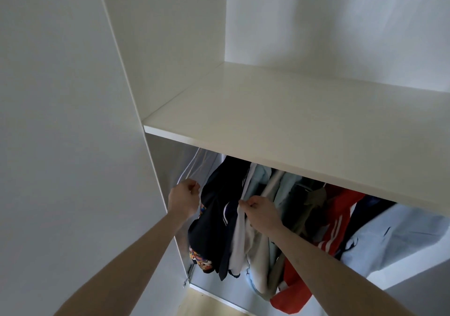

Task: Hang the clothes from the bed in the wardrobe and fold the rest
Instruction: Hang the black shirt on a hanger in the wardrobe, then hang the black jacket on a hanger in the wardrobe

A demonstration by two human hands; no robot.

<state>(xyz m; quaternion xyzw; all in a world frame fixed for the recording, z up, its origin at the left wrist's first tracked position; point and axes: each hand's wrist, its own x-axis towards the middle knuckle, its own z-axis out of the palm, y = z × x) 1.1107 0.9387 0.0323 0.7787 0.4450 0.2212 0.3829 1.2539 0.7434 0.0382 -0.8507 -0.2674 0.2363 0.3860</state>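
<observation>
I look into an open white wardrobe (155, 48) with several garments hanging under its shelf (280, 111). My left hand (183, 197) is closed on the edge of a pale grey-white garment (198, 167) at the far left of the row. My right hand (261, 212) pinches a white garment (239, 240) in the middle. Between my hands hangs a dark navy piece with white stripes (216, 208). To the right hang a light blue piece (282, 186), an olive piece (314, 201), a red jacket with white stripes (336, 220) and a pale blue shirt (399, 237). The rail and hangers are mostly hidden by the shelf.
The wardrobe's left side panel (73, 121) stands close beside my left arm. A multicoloured patterned cloth (202, 261) shows low under the navy piece. A strip of light wooden floor (207, 303) lies below the wardrobe base. A door hinge (188, 276) sits at the lower left.
</observation>
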